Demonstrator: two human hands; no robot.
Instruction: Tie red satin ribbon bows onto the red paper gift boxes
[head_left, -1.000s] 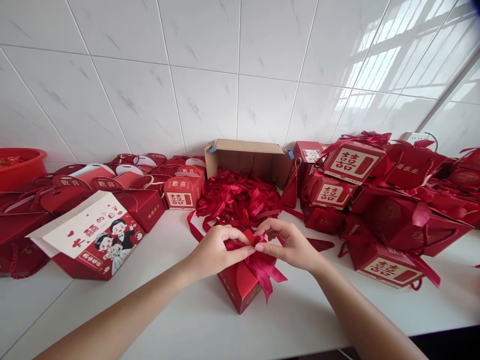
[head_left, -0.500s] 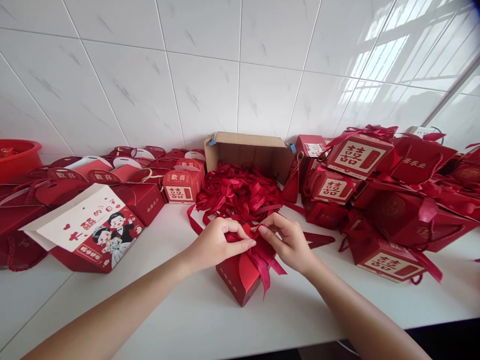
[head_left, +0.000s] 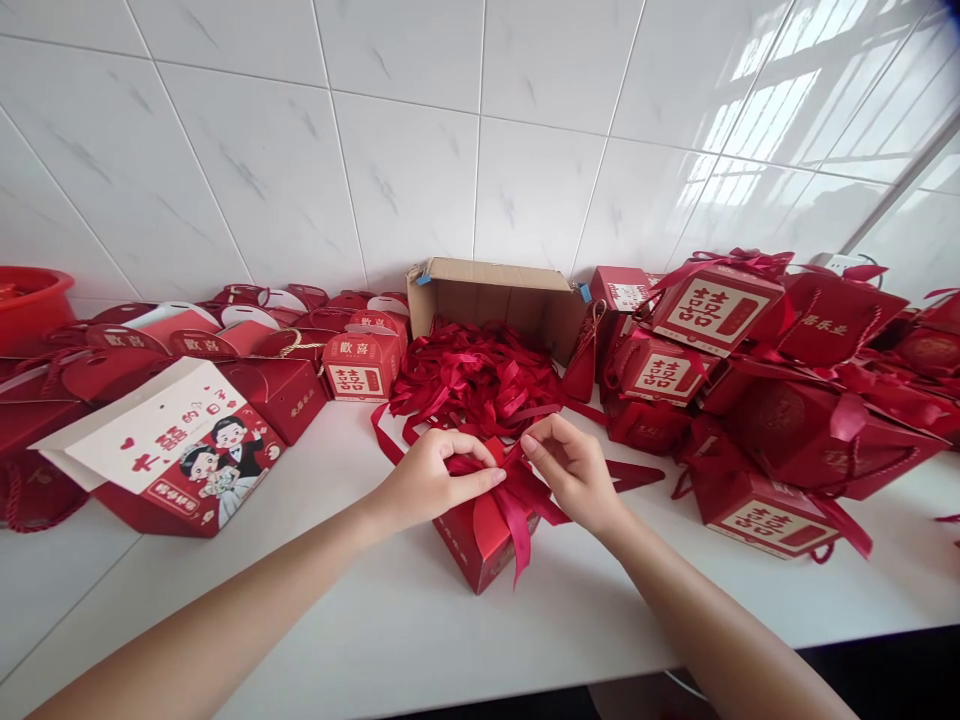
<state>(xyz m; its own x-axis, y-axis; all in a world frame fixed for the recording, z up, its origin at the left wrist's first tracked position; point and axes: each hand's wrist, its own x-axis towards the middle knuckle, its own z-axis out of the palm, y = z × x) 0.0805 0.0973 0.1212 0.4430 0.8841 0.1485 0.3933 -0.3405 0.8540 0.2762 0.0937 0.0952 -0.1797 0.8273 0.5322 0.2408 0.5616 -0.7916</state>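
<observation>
From afar I see the left hand and right hand pinching the glossy crimson satin ribbon, fingers nearly closed. It sits atop the red cardboard box on the smooth white worktop.

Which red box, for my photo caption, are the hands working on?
The box at front centre: the left hand and right hand are at its ribbon; neither touches any other box.

Red paper gift box, gold-lettered side, upright on counter, corner toward counter's front edge; crimson satin ribbon gathered atop, tail hanging over side.
</observation>
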